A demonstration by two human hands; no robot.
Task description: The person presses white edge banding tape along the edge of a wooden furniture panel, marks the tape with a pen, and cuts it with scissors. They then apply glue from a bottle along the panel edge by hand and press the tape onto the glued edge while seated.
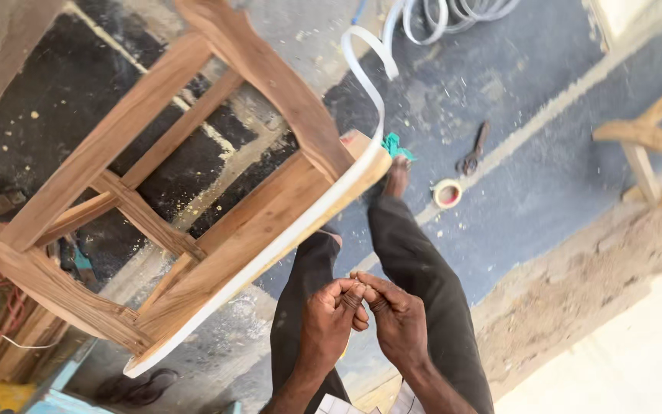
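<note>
My left hand [329, 322] and my right hand [396, 314] meet above my lap, fingertips pinched together on something small that I cannot make out. A wooden chair frame [193, 192] lies tipped on the floor to the left of my legs. A white strip [270, 257] runs along its front rail and curls up past the corner toward the top. My dark trouser legs and one bare foot [397, 175] stretch out beside the frame's corner.
A roll of tape [447, 193] and a pair of pliers or shears [473, 152] lie on the dark floor mat. A coil of white strip [461, 11] sits at the top. Another wooden frame [657, 142] stands at the right. Sawdust covers the ground at right.
</note>
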